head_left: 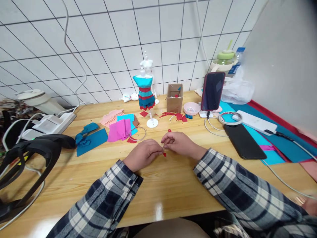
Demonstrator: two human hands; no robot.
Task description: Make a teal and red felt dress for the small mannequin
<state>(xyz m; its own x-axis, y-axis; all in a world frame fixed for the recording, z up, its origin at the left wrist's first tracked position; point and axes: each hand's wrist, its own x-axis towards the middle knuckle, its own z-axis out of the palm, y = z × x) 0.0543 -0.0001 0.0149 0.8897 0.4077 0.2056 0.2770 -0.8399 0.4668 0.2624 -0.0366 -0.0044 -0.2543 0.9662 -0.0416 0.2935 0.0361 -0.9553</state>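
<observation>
My left hand (143, 154) and my right hand (180, 144) meet over the middle of the wooden table, fingers pinched together. Between the fingertips a small red piece of fabric (164, 154) shows, beside a thin pale sliver too small to name. The left fingertips close on the red piece; what the right fingers pinch is mostly hidden. Just beyond the right hand lies another tiny red scrap (169, 130). Behind the hands stands a mini dress form (145, 92) on a white base, wrapped in turquoise, red and blue fabric. A metal ring (145, 134) lies left of it.
Pink fabric (119, 130) and dark teal fabric (92, 142) lie at left, near a black headset (32, 165) and power strip (53, 124). At the back are a cardboard box (174, 102) and pink bowl (192, 105). Right: a propped phone (213, 91) and black phone (244, 142).
</observation>
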